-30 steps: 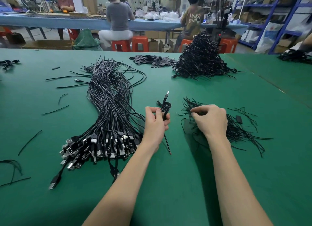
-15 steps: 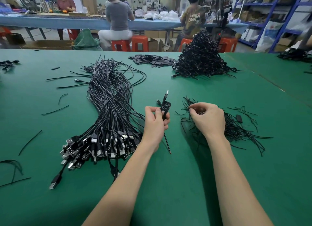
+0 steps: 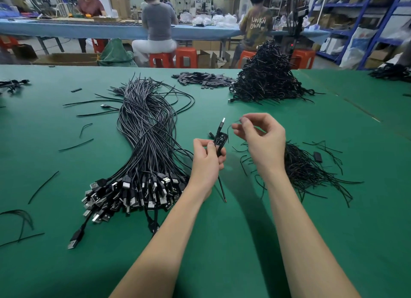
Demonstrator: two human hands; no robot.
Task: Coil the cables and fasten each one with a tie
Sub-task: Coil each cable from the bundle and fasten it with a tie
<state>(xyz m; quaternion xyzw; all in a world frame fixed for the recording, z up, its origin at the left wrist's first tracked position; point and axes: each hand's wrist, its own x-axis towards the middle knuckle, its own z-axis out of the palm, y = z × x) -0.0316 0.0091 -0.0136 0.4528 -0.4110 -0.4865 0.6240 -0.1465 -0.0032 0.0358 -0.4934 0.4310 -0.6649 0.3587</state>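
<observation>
My left hand [image 3: 206,162] grips a small coiled black cable [image 3: 220,139] upright above the green table [image 3: 222,242]; its USB plug points up and a loose end hangs below the hand. My right hand [image 3: 260,139] is raised just right of the coil and pinches a thin black tie [image 3: 233,125] between thumb and forefinger. The loose pile of black ties [image 3: 304,171] lies on the table under and to the right of that hand. A long bundle of uncoiled black USB cables [image 3: 146,142] lies to the left, plugs toward me.
A tall heap of coiled, tied cables [image 3: 269,77] stands at the back right, with a flat pile of dark strips [image 3: 202,79] beside it. Stray ties [image 3: 44,184] lie scattered at the left. Several people sit at a blue bench [image 3: 66,28] beyond the table.
My right hand has lifted off the tie pile, moving up and toward the coil with one tie pinched. My left hand has kept the coil in place.
</observation>
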